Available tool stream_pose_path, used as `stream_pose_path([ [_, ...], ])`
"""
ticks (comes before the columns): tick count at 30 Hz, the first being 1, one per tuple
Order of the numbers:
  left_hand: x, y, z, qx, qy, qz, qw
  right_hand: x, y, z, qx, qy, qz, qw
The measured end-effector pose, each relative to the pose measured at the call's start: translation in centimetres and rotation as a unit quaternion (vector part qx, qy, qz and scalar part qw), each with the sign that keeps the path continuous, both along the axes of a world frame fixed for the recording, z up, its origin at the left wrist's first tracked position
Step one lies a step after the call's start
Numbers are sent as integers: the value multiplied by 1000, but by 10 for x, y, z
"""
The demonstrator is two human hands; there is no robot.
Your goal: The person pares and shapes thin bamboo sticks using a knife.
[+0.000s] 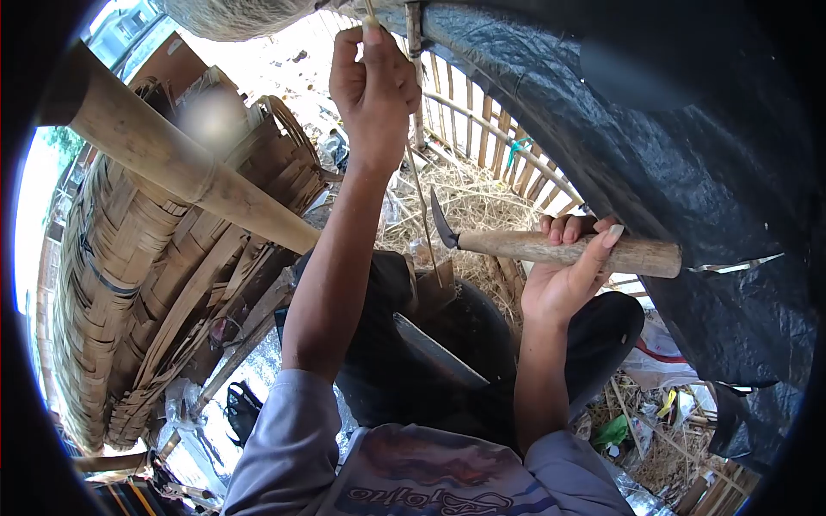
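My left hand (pixel 375 90) is raised high in front of me, its fingers closed on a thin bamboo strip (pixel 422 202). The strip's upper end sticks up past the thumb, and the rest hangs down toward my lap. Lower and to the right, my right hand (pixel 564 275) is wrapped around the thick wooden handle of a small sickle (pixel 564 249). Its short, dark curved blade points left and up, close beside the hanging strip. Below the strip's lower end, a brown flat piece (pixel 434 290) lies near my legs.
Large woven bamboo baskets (pixel 155 258) stand at left, crossed by a thick bamboo pole (pixel 198 176). A black tarp (pixel 654 155) hangs at right. Behind are a bamboo slat fence (pixel 482 120) and dry straw (pixel 465 193). Litter (pixel 637 421) covers the ground at lower right.
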State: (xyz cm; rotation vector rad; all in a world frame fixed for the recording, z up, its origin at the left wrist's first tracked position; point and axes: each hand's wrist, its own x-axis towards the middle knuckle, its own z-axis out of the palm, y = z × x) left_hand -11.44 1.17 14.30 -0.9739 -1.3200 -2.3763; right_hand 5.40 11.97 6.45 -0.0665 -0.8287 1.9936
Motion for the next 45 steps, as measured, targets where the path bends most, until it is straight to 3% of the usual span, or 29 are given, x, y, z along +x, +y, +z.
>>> stream_pose_path([
  [6,-25,-9,-22,-224,37,48,973,9,12,-12,-27,-6,14,1000],
  [11,-38,-12,-41,-276,-29,-17,961,16,24,-8,-20,-6,0,1000],
  [18,-49,-3,-80,-437,21,-11,899,23,45,0,12,24,8,1000],
  [24,-42,-4,-91,-485,54,30,872,26,52,-3,11,-10,4,1000],
  [31,-41,-7,-106,-604,105,85,786,32,49,-12,-27,-34,0,999],
  [40,-42,-18,-107,-632,112,67,764,33,51,-26,-35,-67,-2,997],
  [45,-37,-20,-92,-649,105,-13,753,29,44,-29,-35,-67,-1,997],
])
